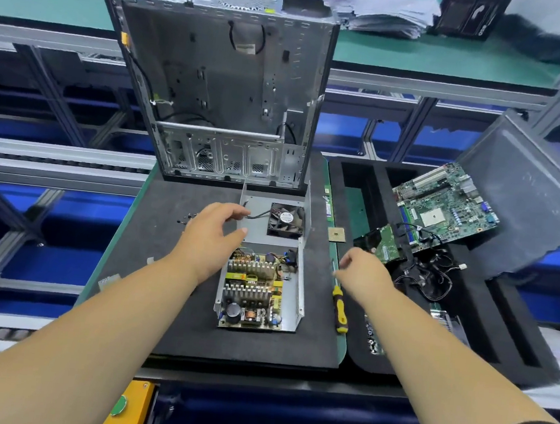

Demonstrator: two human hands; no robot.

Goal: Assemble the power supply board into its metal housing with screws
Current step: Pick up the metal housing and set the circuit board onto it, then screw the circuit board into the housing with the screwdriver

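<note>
— Both forearms reach in from the near edge. What does my left hand (213,236) have?

— Nothing; its grip hangs loosely open over the metal housing (294,281), touching nothing I can see.

— And the power supply board (252,291)?

— Lying in the housing's near half, the fan (286,220) beyond. I judge it stiff but fragile: take it by the edges, not the heatsinks.

— Further right?

— My right hand (365,274) hovers loosely curled and empty over the screwdriver (340,303). A motherboard (446,207) and tangled cables (426,277) crowd the surface there.
</note>
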